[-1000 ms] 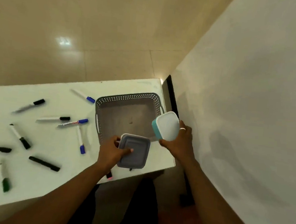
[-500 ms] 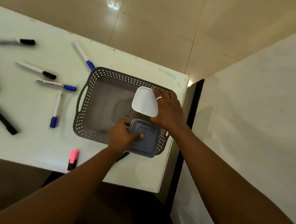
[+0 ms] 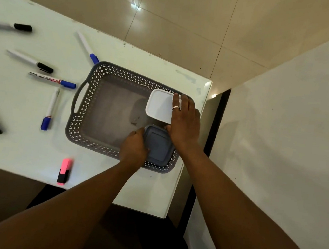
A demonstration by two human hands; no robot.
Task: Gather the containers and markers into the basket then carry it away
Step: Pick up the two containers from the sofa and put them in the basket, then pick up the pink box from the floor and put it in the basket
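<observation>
You had just brought both containers down into the basket (image 3: 104, 71), at its right end. Your left hand (image 3: 133, 148) gripped the grey container (image 3: 158, 147); your right hand (image 3: 184, 122) clasped the white container (image 3: 158, 105). Markers (image 3: 49, 110) remained scattered left.

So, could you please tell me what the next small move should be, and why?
Probably let go of both containers: the left hand has the grey container and the right hand the white one inside the basket, while markers wait outside.
</observation>
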